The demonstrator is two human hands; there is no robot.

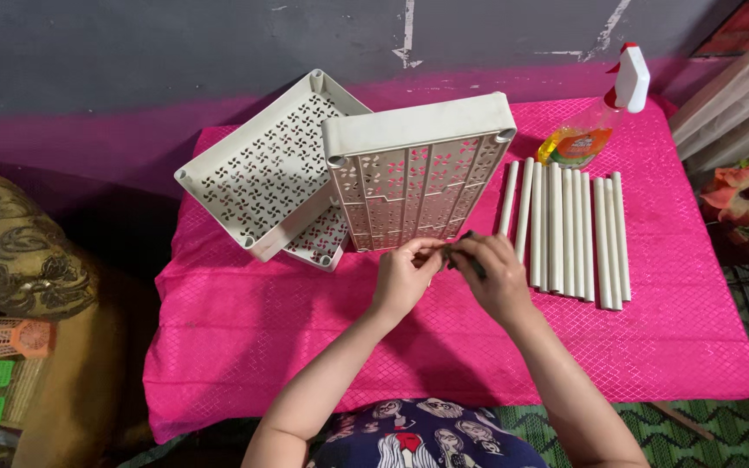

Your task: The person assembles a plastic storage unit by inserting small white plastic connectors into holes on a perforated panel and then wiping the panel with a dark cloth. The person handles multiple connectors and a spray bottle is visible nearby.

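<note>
Both hands, my left hand [405,276] and right hand [498,279], pinch a dark cloth [459,251] together before the leaning perforated tray [418,169] (propped loosely); a nudge might topple it onto the white tubes [565,230].

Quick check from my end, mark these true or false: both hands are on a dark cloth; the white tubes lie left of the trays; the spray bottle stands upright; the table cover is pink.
1. Both hands hold a small dark cloth. True: left hand and right hand pinch it together.
2. The white tubes lie left of the trays. False: they lie right of the perforated trays.
3. The spray bottle stands upright. False: it lies tilted on its side.
4. The table cover is pink. True.
</note>
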